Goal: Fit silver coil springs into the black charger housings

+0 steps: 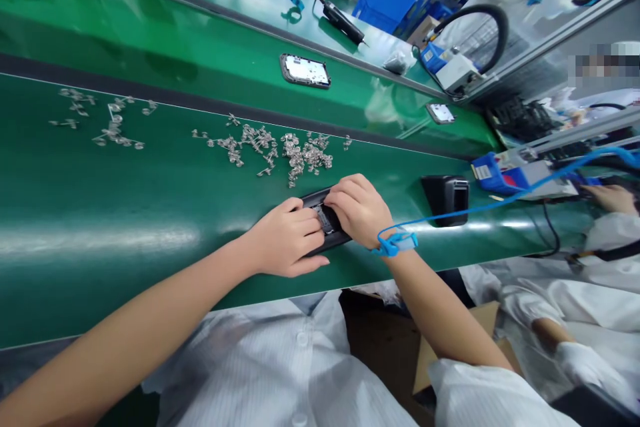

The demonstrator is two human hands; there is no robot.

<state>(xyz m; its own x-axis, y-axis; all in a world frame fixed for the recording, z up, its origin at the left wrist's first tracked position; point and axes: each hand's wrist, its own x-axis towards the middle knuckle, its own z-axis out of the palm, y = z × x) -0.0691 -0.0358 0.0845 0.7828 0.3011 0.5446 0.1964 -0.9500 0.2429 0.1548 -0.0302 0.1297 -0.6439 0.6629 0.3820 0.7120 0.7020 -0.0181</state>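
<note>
A black device housing (pixel 328 219) lies on the green work surface close to my body, with small metallic parts showing in its middle. My left hand (pixel 290 238) rests on its left end, fingers closed around the edge and thumb along the near side. Over the right part of the housing, my right hand (pixel 359 208) has its fingers bent and pressed together at the inner area; whether a small part is between them is hidden. A blue strap (pixel 398 243) with a cord circles my right wrist. Small metal pieces (pixel 295 157) lie in loose heaps just beyond my hands.
To the right stands a black holder (pixel 446 200), with a blue bin (pixel 493 173) behind it. Beyond a dark rail, a green belt (pixel 210 53) carries device housings (pixel 306 71). A black electric screwdriver (pixel 343 23) lies farther back. A person's hand (pixel 613 199) is at far right.
</note>
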